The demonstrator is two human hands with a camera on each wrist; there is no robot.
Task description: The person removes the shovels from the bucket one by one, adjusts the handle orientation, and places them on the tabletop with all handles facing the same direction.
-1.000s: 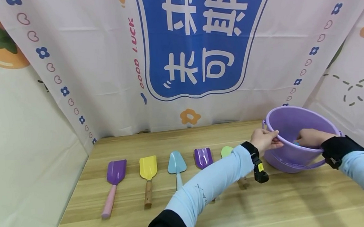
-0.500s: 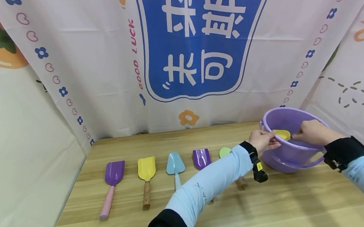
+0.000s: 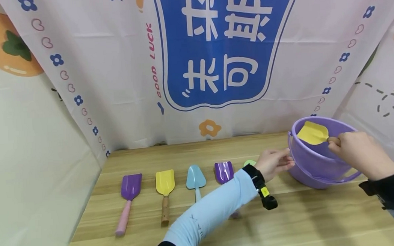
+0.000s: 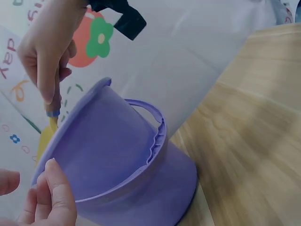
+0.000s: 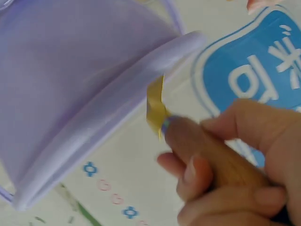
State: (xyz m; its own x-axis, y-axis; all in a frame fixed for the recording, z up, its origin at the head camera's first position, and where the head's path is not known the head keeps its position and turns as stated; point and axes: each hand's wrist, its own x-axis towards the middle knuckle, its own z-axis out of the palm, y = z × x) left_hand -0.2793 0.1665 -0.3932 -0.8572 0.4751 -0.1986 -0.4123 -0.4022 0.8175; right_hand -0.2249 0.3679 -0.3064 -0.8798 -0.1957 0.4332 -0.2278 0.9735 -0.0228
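Observation:
A toy shovel with a yellow blade (image 3: 314,132) and a wooden handle (image 5: 211,155) is gripped by my right hand (image 3: 363,152). Its blade is at the mouth of the purple bucket (image 3: 316,166), which stands at the right of the table. My left hand (image 3: 273,164) is beside the bucket's left side, thumb and fingers apart, with nothing between them. In the left wrist view its fingers (image 4: 59,193) appear close to the rim; whether they touch it, I cannot tell. The inside bottom of the bucket is hidden.
Across the wooden table (image 3: 134,157) lie a purple shovel with pink handle (image 3: 131,187), a yellow shovel (image 3: 165,183), a light blue trowel (image 3: 195,177), another purple shovel (image 3: 224,172) and a partly hidden green one (image 3: 249,162). A printed cloth (image 3: 132,123) hangs behind.
My right hand has come up out of the bucket with the yellow shovel, whose blade now shows at the rim. The left hand has let go of the rim and drawn left.

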